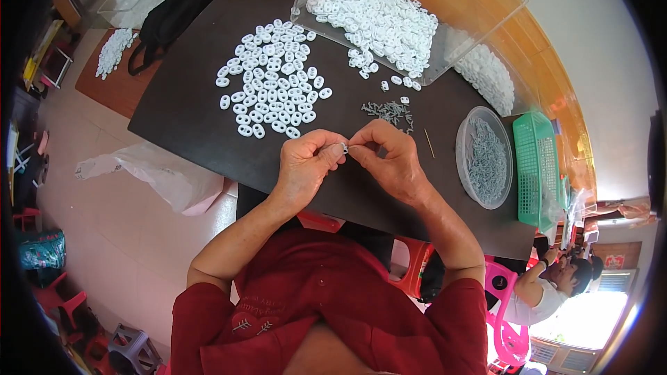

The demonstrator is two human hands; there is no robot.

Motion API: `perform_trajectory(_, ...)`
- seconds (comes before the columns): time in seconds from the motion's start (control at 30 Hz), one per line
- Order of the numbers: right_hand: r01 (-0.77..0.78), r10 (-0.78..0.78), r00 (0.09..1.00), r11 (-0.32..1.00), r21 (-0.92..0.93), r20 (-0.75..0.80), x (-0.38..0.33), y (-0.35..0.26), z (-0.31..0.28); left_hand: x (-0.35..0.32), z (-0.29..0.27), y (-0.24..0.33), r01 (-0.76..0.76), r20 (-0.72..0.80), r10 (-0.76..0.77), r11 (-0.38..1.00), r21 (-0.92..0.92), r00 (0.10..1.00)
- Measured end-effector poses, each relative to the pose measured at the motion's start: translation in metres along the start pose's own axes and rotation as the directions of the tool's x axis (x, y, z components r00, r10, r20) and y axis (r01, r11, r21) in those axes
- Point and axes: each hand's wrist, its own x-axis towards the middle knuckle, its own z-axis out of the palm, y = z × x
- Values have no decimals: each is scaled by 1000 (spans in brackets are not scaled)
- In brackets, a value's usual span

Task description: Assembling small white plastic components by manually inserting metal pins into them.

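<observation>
Work at a dark brown tabletop (194,90), seen from above. At the near edge, the left hand (306,167) had its thumb and forefinger clamped on a small white plastic piece (344,148). The tips of the right hand (390,160) met the right side of this piece; whether they gripped it or some smaller part could not be told. Far left of the hands lay a broad spread of white oval two-holed pieces (274,87); at far right, a large heap of similar white pieces (372,17) filled part of a clear plastic box (486,28). Slender grey pieces (388,112) lay loose just beyond the right hand, with many more in a round clear tub (495,199) to the right. Judged by these stocks, much remained to be handled, and the piece in hand appeared unfinished. Whether the spread was completed or waiting could not be determined.
</observation>
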Motion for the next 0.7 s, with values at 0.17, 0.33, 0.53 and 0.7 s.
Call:
perform_trajectory(0.17,39,-38,999,998,-50,20,1,1,0,-3,2,-6,-75,-42,81,989,128,996)
perform_trajectory(0.33,62,-61,998,997,-55,32,0,4,1,-3,3,-9,-272,-30,309,876,397,951)
perform_trajectory(0.53,-1,1,1000,1000,13,26,-1,1,4,-3,2,-7,-288,-25,334,847,447,942)
perform_trajectory(0.7,-19,19,1000,997,73,-8,-2,-2,7,-4,4,-3,-384,-1,447,768,512,894)
